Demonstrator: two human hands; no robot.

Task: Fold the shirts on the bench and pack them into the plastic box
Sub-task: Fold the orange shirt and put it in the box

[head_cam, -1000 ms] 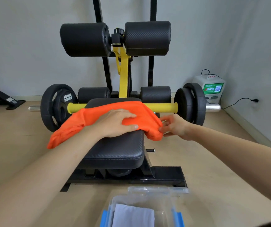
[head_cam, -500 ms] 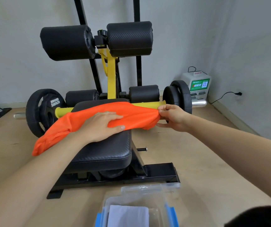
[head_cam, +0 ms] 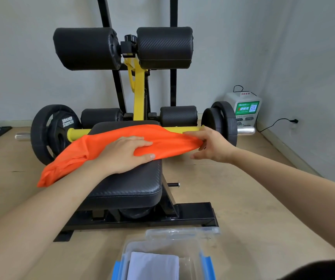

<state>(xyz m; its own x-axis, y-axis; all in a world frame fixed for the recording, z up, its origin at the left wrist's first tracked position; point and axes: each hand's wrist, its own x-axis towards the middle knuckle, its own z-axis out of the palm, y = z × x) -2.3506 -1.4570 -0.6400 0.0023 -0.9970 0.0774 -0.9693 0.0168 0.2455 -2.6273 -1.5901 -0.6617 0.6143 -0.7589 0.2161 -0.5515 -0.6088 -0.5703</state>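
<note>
Crumpled orange fabric shirt [head_cam: 110, 146] lies across the black padded bench seat [head_cam: 130, 184], long axis running 8 to 2 o'clock, its 8 o'clock end drooping off; left hand [head_cam: 122, 154] pressed flat on it, fingers together, right hand [head_cam: 211, 144] pinching its 2 o'clock end.

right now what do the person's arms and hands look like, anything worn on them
Both arms are bare from the bottom edge of the picture to the fingertips: no sleeves in view. The left hand and the right hand carry no gloves, and no watch, bracelet or ring shows. The fingernails look short and unpainted.
</note>
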